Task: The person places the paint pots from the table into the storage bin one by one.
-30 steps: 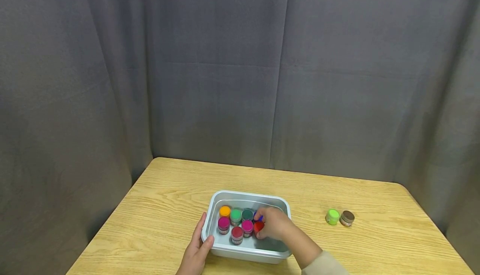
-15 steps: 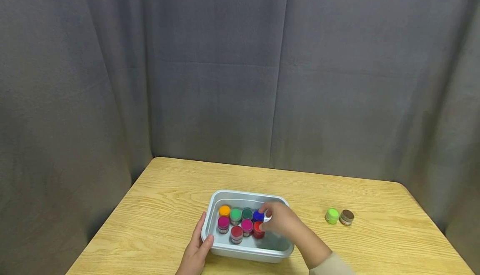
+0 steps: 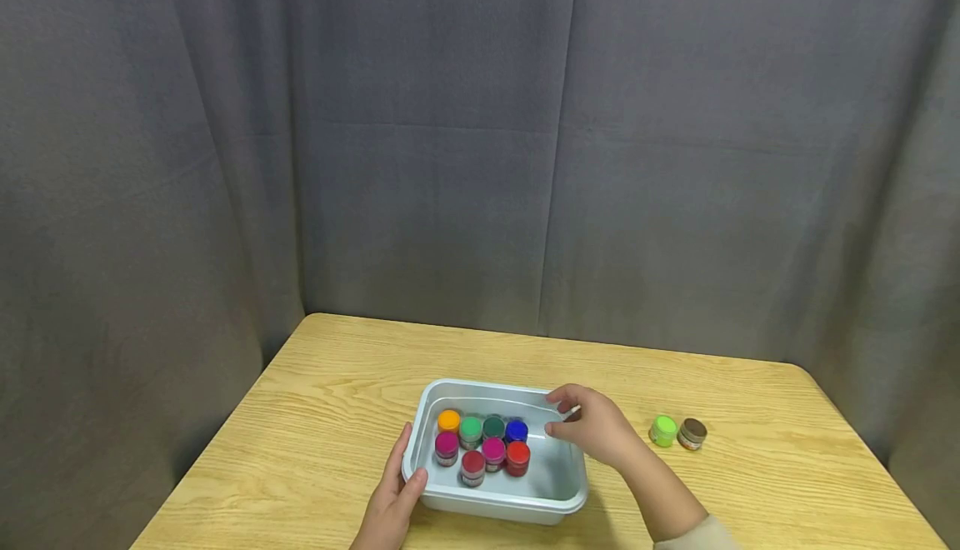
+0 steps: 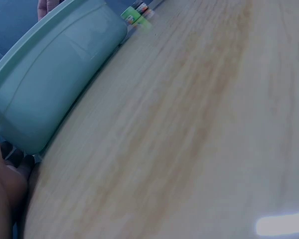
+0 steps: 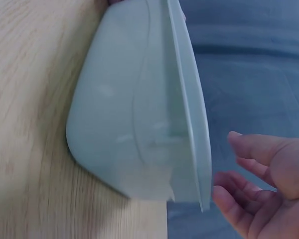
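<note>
A pale blue-grey plastic basin [image 3: 553,475] stands on the table, holding several small paint jars. My left hand [image 3: 392,496] grips its left side near the front corner; in the left wrist view, some fingertips [image 4: 12,154] lie low against the basin wall. The jar lids include orange [image 3: 448,421], dark green [image 3: 493,427], blue [image 3: 517,430], magenta [image 3: 446,442], and bright red [image 3: 517,453]. My right hand [image 3: 596,427] hovers at the basin's right rim, fingers parted and holding nothing. In the right wrist view, its fingertips [image 5: 223,194] are beside the rim.
To the right on the wooden table [image 3: 360,367] stand a lime green jar [image 3: 663,431] and a brown-lidded jar [image 3: 692,433], side by side. Behind the table hangs a grey curtain [image 3: 435,158]. The basin's right part has bare floor.
My right hand lets go of the bright red jar inside the basin and moves up and right to the rim. The left hand keeps its place on the basin.
</note>
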Demonstrator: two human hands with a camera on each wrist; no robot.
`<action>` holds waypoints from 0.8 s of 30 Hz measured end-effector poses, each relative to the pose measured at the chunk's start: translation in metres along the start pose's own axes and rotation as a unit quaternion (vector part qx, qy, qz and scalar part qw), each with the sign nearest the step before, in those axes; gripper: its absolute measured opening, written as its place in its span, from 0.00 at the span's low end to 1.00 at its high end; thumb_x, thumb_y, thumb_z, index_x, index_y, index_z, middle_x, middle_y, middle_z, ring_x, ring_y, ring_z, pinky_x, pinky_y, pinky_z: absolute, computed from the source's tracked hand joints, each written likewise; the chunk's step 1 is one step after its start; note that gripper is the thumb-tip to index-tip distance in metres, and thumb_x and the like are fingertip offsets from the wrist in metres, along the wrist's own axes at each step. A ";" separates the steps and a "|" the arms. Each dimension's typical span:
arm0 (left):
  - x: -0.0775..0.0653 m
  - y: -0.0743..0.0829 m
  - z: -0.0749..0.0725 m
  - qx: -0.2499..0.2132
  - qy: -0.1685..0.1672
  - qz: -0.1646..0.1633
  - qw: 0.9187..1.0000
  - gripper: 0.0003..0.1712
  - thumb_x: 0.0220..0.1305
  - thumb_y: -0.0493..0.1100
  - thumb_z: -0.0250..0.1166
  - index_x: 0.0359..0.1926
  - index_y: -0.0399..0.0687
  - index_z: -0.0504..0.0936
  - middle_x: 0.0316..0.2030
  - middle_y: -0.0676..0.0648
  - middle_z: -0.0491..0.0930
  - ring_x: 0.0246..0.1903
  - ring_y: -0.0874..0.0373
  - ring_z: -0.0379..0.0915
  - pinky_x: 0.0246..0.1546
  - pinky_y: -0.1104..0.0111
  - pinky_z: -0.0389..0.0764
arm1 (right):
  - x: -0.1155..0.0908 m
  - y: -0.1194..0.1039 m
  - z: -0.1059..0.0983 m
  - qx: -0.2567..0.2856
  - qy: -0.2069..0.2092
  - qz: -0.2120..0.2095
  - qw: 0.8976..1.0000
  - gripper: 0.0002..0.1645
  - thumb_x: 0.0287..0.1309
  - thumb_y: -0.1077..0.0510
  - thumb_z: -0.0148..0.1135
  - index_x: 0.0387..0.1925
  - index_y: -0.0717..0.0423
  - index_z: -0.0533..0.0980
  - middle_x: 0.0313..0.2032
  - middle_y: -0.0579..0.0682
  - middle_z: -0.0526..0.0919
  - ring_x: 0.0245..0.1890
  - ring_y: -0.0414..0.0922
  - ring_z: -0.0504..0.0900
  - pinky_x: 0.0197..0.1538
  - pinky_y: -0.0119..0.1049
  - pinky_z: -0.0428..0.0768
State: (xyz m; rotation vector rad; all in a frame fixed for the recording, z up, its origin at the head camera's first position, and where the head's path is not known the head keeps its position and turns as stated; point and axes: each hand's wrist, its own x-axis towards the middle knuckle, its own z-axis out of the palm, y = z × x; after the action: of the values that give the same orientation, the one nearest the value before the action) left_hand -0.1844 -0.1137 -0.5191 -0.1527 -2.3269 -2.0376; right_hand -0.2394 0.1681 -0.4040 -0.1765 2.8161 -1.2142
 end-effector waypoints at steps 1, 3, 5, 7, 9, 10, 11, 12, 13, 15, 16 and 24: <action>0.000 0.000 0.000 -0.001 0.000 0.000 1.000 0.37 0.75 0.48 0.51 0.78 0.50 0.46 0.78 0.38 0.43 0.75 0.37 0.41 0.71 0.54 0.49 | -0.001 0.002 -0.003 0.003 0.006 -0.001 1.000 0.22 0.49 0.61 0.73 0.48 0.56 0.80 0.41 0.54 0.82 0.38 0.45 0.82 0.38 0.40 0.86; 0.000 0.000 0.000 -0.003 0.000 0.001 1.000 0.38 0.75 0.48 0.51 0.78 0.50 0.46 0.77 0.38 0.43 0.75 0.37 0.42 0.71 0.54 0.49 | -0.002 0.007 -0.009 0.009 0.015 -0.003 1.000 0.23 0.50 0.60 0.73 0.49 0.58 0.80 0.42 0.55 0.82 0.38 0.45 0.82 0.36 0.39 0.85; 0.000 0.000 0.000 -0.009 -0.002 0.002 1.000 0.38 0.75 0.47 0.51 0.78 0.49 0.46 0.77 0.37 0.42 0.75 0.36 0.41 0.71 0.52 0.49 | -0.004 0.012 -0.013 0.012 0.023 0.000 1.000 0.23 0.51 0.59 0.73 0.51 0.57 0.79 0.43 0.55 0.82 0.38 0.45 0.82 0.36 0.39 0.85; -0.001 0.000 0.000 -0.014 -0.005 0.002 1.000 0.38 0.75 0.47 0.51 0.78 0.48 0.45 0.77 0.36 0.41 0.75 0.35 0.41 0.70 0.50 0.49 | -0.005 0.019 -0.018 0.021 0.030 0.002 0.999 0.23 0.53 0.58 0.72 0.52 0.57 0.79 0.45 0.56 0.82 0.40 0.45 0.82 0.37 0.38 0.85; -0.001 0.000 0.000 -0.013 -0.004 0.003 1.000 0.38 0.75 0.47 0.51 0.78 0.48 0.45 0.77 0.35 0.41 0.74 0.34 0.42 0.70 0.48 0.51 | -0.007 0.027 -0.022 0.027 0.038 0.004 0.999 0.24 0.54 0.58 0.71 0.53 0.58 0.78 0.46 0.57 0.81 0.41 0.45 0.83 0.38 0.38 0.86; -0.001 0.000 0.001 -0.012 -0.004 0.004 1.000 0.38 0.75 0.47 0.51 0.78 0.48 0.45 0.77 0.35 0.41 0.74 0.33 0.42 0.70 0.48 0.52 | -0.008 0.031 -0.024 0.031 0.043 0.006 0.999 0.24 0.55 0.57 0.71 0.53 0.58 0.78 0.47 0.57 0.81 0.42 0.46 0.83 0.38 0.39 0.86; -0.002 0.000 0.001 -0.009 -0.003 0.003 1.000 0.38 0.75 0.47 0.51 0.78 0.48 0.45 0.77 0.35 0.41 0.74 0.33 0.43 0.70 0.48 0.52 | -0.009 0.036 -0.027 0.032 0.048 0.006 0.998 0.24 0.55 0.57 0.70 0.54 0.58 0.77 0.48 0.58 0.80 0.43 0.47 0.83 0.39 0.39 0.86; -0.002 0.001 0.001 -0.007 -0.002 0.004 1.000 0.38 0.75 0.47 0.51 0.78 0.48 0.45 0.77 0.35 0.42 0.74 0.33 0.43 0.69 0.48 0.53 | -0.010 0.041 -0.030 0.033 0.053 0.007 0.998 0.25 0.56 0.56 0.70 0.54 0.58 0.77 0.48 0.58 0.80 0.43 0.47 0.83 0.39 0.39 0.86; -0.002 0.001 0.001 -0.005 -0.002 0.004 1.000 0.38 0.75 0.47 0.51 0.78 0.48 0.45 0.77 0.35 0.42 0.74 0.33 0.43 0.69 0.48 0.53 | -0.011 0.045 -0.033 0.032 0.056 0.009 0.998 0.26 0.56 0.55 0.70 0.55 0.59 0.76 0.49 0.58 0.80 0.44 0.48 0.83 0.39 0.40 0.86; -0.002 0.001 0.001 -0.001 0.001 0.003 1.000 0.38 0.75 0.46 0.51 0.78 0.48 0.45 0.77 0.35 0.42 0.73 0.33 0.44 0.70 0.47 0.53 | -0.013 0.055 -0.039 0.031 0.065 0.014 0.997 0.27 0.57 0.54 0.69 0.56 0.59 0.75 0.51 0.60 0.79 0.46 0.50 0.83 0.39 0.40 0.86; -0.002 0.001 0.001 0.001 0.001 0.002 1.000 0.38 0.75 0.47 0.51 0.78 0.48 0.46 0.77 0.35 0.42 0.73 0.33 0.44 0.70 0.47 0.53 | -0.013 0.059 -0.042 0.029 0.067 0.019 0.997 0.28 0.58 0.53 0.69 0.57 0.60 0.75 0.52 0.62 0.78 0.47 0.51 0.83 0.39 0.40 0.86; -0.002 0.003 0.000 -0.002 0.002 -0.005 1.000 0.38 0.75 0.47 0.51 0.78 0.48 0.46 0.77 0.36 0.42 0.74 0.34 0.42 0.70 0.48 0.50 | -0.019 0.094 -0.065 0.028 0.072 0.053 0.996 0.34 0.63 0.49 0.63 0.65 0.62 0.67 0.62 0.68 0.70 0.55 0.58 0.76 0.45 0.43 0.85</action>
State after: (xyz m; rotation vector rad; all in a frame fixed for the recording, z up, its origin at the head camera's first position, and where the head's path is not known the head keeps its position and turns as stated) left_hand -0.1819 -0.1130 -0.5166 -0.1373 -2.3252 -2.0456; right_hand -0.2347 0.2818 -0.4276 0.0661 2.8641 -1.3315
